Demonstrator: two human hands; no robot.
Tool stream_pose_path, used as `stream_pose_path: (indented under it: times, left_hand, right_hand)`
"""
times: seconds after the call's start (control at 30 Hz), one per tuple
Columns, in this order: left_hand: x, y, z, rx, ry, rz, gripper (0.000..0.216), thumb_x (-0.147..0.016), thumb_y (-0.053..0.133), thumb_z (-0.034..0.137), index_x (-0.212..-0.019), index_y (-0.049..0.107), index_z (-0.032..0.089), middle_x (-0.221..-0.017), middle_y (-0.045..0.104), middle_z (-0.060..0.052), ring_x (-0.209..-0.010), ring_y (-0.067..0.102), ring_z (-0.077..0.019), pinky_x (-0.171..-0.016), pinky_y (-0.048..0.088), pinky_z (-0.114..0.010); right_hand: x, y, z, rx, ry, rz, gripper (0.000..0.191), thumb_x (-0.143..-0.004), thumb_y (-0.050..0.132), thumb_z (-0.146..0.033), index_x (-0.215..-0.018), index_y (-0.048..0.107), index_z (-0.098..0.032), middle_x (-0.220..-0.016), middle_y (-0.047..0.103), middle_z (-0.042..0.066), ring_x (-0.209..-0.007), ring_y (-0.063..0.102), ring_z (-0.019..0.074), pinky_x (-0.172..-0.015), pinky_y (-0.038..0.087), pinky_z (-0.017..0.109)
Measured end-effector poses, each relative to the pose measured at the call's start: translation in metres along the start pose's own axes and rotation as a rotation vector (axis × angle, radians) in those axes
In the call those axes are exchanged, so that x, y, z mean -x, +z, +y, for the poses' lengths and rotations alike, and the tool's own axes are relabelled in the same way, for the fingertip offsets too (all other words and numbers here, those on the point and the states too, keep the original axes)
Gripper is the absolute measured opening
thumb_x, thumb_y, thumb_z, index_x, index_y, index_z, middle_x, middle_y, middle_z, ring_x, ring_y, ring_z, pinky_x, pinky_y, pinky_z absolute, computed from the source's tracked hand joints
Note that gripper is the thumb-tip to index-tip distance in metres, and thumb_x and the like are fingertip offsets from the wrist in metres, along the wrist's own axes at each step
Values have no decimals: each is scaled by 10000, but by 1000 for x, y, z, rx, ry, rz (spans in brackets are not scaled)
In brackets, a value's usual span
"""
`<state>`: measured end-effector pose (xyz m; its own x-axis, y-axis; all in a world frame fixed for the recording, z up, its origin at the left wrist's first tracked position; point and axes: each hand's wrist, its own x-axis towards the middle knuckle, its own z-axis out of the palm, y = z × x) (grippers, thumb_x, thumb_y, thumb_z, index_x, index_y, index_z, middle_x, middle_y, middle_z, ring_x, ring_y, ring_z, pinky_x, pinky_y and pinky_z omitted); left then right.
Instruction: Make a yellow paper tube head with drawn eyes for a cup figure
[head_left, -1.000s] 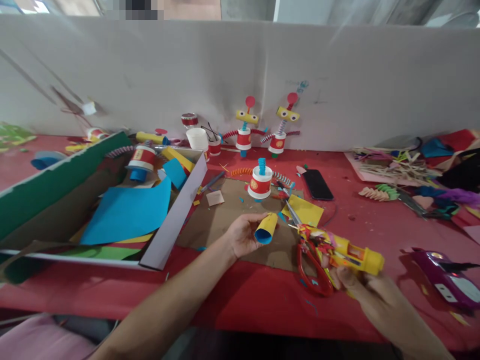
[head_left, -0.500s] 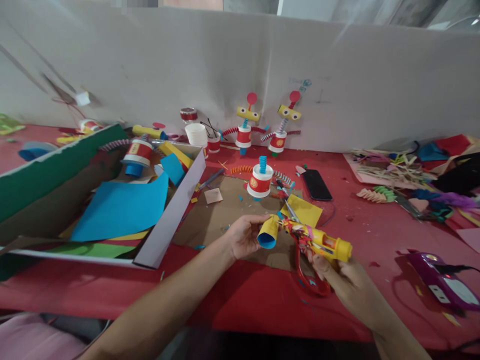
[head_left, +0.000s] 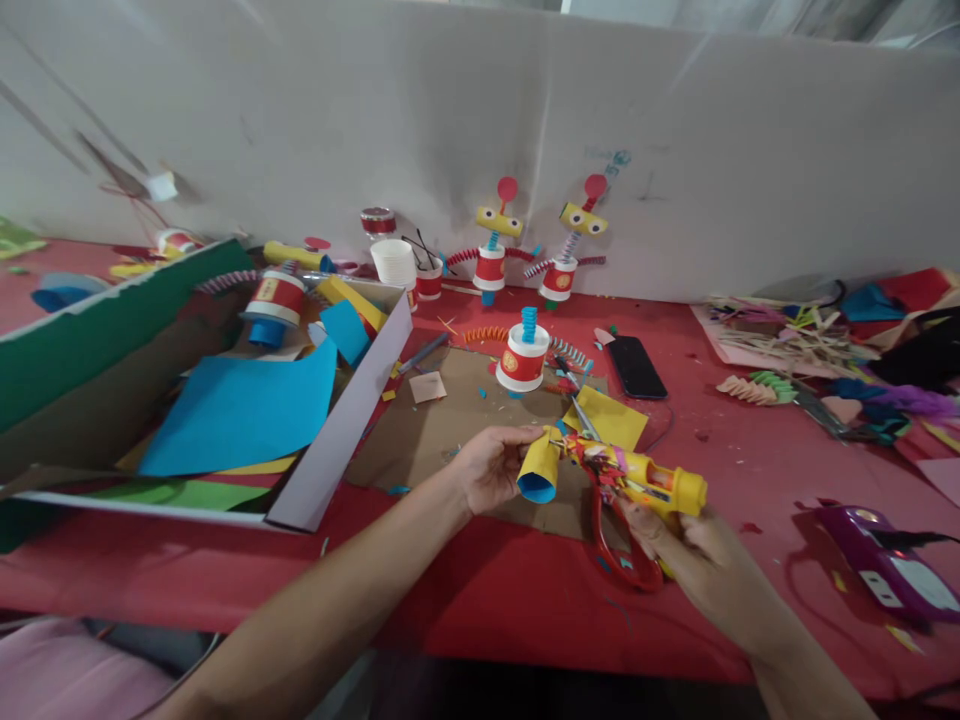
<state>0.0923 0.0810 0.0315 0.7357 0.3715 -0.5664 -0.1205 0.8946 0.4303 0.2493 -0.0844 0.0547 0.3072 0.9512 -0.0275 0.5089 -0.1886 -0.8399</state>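
Observation:
Between the fingers of my left hand [head_left: 491, 468] is a yellow paper tube [head_left: 541, 462] with a blue inside, its open end facing me. My right hand [head_left: 686, 545] is wrapped round a yellow hot glue gun [head_left: 645, 478] covered in coloured scraps. The gun's nozzle touches or nearly touches the tube's upper right side. Below the gun lie scissors with red handles [head_left: 600, 530], partly hidden by it. Behind them a red and white paper-cup body [head_left: 523, 358] stands on brown cardboard [head_left: 465, 410], with a blue folded-paper neck and coiled orange and blue arms.
Two finished-looking cup figures [head_left: 491, 268] stand by the grey wall. An open box [head_left: 360, 420] with coloured paper sits left. Stacked white cups [head_left: 394, 262], a phone [head_left: 636, 366], yellow paper [head_left: 611, 418], a pile of craft strips [head_left: 795, 335] and a purple power strip [head_left: 885, 560] lie around.
The view has tilted down slightly. Both hands keep nearly the same pose, with the glue gun's nozzle still at the yellow tube.

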Motion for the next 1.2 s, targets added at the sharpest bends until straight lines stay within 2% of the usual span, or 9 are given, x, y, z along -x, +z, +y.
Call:
stream_pose_path:
  times: [0.13,0.33,0.6,0.77,0.97,1.07,1.13,1.2]
  left_hand:
    - [-3,-3,-2,-6,13,-16,128,-820,576,111,-899,667,69,-777,703,-75,-667,662,-141,-639,502,-216]
    - [-4,-3,-1,-16,5,32,115,-806,598,114,-887,675,86,-754,700,-56,-617,646,-134,-608,497,-224]
    - [-4,-4,0,-1,9,-24,143,-829,567,107,-903,682,69,-767,710,-75,-640,659,-143,-636,504,-230]
    - [-7,-7,-2,-4,27,-51,155,-829,558,112,-918,678,73,-787,706,-80,-704,673,-161,-703,517,-246]
    - [-7,-8,-1,-12,26,-66,133,-802,598,131,-904,668,83,-824,707,-110,-735,681,-194,-699,525,-272]
    - [-6,-8,0,-15,33,-20,140,-797,604,128,-917,663,86,-821,704,-101,-702,673,-178,-659,516,-257]
    - [-6,-8,-1,-19,60,11,127,-793,607,110,-907,659,90,-819,698,-83,-685,662,-149,-654,509,-235]
    - [-6,-8,-2,-30,93,9,98,-784,618,96,-876,652,101,-804,685,-63,-674,647,-125,-661,505,-221]
  right_hand:
    - [1,-1,-1,-9,-6,-15,343,-873,509,-488,-880,644,-173,-691,652,37,-623,585,174,-562,498,275]
    - [4,-3,-5,11,-15,19,341,-854,531,-510,-724,616,-206,-605,603,19,-570,562,170,-521,489,268]
    - [11,-3,-8,-7,-67,45,315,-849,551,-501,-775,665,-217,-630,650,36,-607,628,197,-576,550,295]
    - [15,-4,-7,-34,-58,26,306,-841,579,-486,-947,700,-226,-815,730,74,-807,692,244,-717,582,314]
    - [24,-1,-10,-59,-56,3,368,-841,581,-461,-1122,667,-239,-806,727,73,-764,690,235,-720,587,321]
    - [34,-7,-4,-52,-34,39,297,-817,605,-463,-997,689,-242,-726,704,63,-708,681,232,-641,582,299]
    - [36,-17,6,-5,-31,81,257,-818,593,-475,-873,682,-239,-652,668,46,-620,653,213,-599,567,288]
    - [31,-32,20,98,-45,135,278,-840,546,-487,-844,656,-232,-604,632,30,-581,628,204,-590,551,292]
